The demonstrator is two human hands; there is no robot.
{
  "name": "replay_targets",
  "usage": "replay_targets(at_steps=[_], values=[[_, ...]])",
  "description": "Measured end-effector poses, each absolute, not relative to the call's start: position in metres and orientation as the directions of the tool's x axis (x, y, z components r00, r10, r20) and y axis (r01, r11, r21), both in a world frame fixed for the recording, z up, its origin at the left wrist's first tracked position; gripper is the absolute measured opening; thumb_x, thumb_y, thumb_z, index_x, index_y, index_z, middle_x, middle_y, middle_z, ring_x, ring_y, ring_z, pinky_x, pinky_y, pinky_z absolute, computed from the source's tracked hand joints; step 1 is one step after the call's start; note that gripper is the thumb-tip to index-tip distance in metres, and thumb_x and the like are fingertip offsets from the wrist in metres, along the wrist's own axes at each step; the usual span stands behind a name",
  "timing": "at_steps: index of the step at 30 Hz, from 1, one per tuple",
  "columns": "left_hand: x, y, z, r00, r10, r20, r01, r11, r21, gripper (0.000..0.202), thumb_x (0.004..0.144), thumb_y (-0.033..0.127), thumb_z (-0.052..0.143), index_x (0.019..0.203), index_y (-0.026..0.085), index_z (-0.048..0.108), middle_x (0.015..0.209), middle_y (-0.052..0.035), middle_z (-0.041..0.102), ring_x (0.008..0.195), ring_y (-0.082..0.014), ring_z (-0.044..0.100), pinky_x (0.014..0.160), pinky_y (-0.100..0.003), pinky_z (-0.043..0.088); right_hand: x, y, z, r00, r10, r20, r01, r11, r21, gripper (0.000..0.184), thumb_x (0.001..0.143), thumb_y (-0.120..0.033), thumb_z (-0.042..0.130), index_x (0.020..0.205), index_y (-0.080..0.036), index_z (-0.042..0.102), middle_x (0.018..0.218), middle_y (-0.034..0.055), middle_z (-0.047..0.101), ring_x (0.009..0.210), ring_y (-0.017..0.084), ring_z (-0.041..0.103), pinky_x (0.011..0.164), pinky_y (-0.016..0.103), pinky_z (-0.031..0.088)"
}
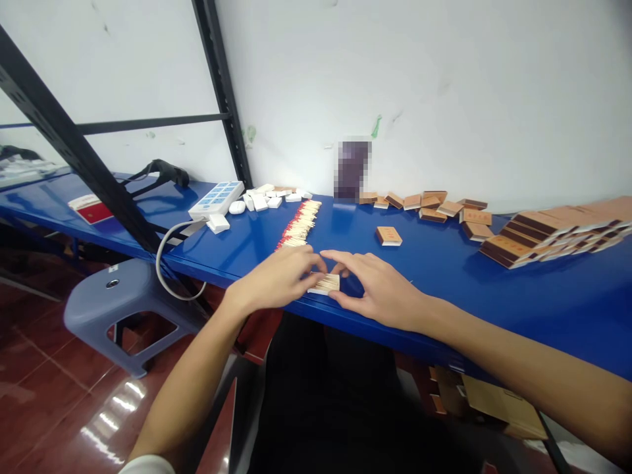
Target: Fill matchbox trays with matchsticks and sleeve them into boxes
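A small white matchbox tray [325,284] full of matches lies near the table's front edge, between my two hands. My left hand [285,275] closes on its left end, with thumb and fingertips over the matches. At the right end, my right hand [379,287] grips the tray between thumb and fingers. Just beyond my left hand runs a long row of loose matches [301,224] with red heads. An orange-brown matchbox sleeve [389,236] lies by itself beyond my right hand.
Stacked matchboxes [548,230] stand on the right of the blue table [429,260], with scattered ones [433,201] along the wall. White trays [269,196] and a white power strip [217,199] sit at the back left. A black metal post [93,158] rises left, above a plastic stool [128,303].
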State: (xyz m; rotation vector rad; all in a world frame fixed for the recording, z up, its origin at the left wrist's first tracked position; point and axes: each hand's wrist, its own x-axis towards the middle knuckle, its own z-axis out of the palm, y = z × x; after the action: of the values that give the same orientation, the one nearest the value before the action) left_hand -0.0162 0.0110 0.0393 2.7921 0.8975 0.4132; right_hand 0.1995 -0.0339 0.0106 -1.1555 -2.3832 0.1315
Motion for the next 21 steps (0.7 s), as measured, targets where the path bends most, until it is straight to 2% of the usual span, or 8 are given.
replay_targets(at_steps=[3, 7, 13, 21], values=[[-0.042, 0.029, 0.044, 0.689, 0.690, 0.223, 0.650, -0.724, 0.232, 0.021, 0.096, 0.028, 0.049, 0.105, 0.019, 0.066, 0.089, -0.0028, 0.065, 0.080, -0.0176, 0.059, 0.074, -0.029, 0.042, 0.199, -0.034, 0.012, -0.524, 0.770, 0.365, 0.726, 0.628, -0.280, 0.051, 0.093, -0.035, 0.057, 0.140, -0.021, 0.047, 0.110, 0.0083, 0.071, 0.095, 0.026, 0.065, 0.085, 0.045, 0.051], [-0.072, 0.050, 0.043, 0.566, 0.807, 0.170, 0.794, -0.589, 0.151, 0.019, 0.091, 0.031, 0.057, 0.100, 0.019, 0.068, 0.077, -0.0014, 0.060, 0.071, -0.0175, 0.055, 0.067, -0.029, 0.038, 0.200, -0.034, 0.011, -0.529, 0.767, 0.363, 0.726, 0.631, -0.274, 0.048, 0.093, -0.036, 0.056, 0.138, -0.022, 0.050, 0.122, 0.0100, 0.069, 0.104, 0.028, 0.064, 0.088, 0.046, 0.051], [-0.073, 0.057, 0.038, 0.601, 0.776, 0.193, 0.742, -0.631, 0.227, 0.018, 0.090, 0.031, 0.058, 0.097, 0.020, 0.070, 0.073, 0.0005, 0.056, 0.068, -0.0150, 0.053, 0.066, -0.027, 0.037, 0.200, -0.032, 0.010, -0.539, 0.757, 0.369, 0.717, 0.643, -0.269, 0.041, 0.094, -0.037, 0.055, 0.131, -0.021, 0.057, 0.126, 0.0098, 0.068, 0.109, 0.028, 0.063, 0.091, 0.046, 0.050], [-0.058, 0.056, 0.033, 0.620, 0.751, 0.226, 0.712, -0.660, 0.239, 0.018, 0.090, 0.027, 0.057, 0.093, 0.021, 0.074, 0.075, -0.0008, 0.059, 0.070, -0.0158, 0.054, 0.067, -0.028, 0.038, 0.200, -0.033, 0.011, -0.547, 0.750, 0.372, 0.705, 0.652, -0.278, 0.039, 0.093, -0.035, 0.057, 0.129, -0.020, 0.058, 0.120, 0.0098, 0.070, 0.106, 0.027, 0.065, 0.090, 0.045, 0.050]])
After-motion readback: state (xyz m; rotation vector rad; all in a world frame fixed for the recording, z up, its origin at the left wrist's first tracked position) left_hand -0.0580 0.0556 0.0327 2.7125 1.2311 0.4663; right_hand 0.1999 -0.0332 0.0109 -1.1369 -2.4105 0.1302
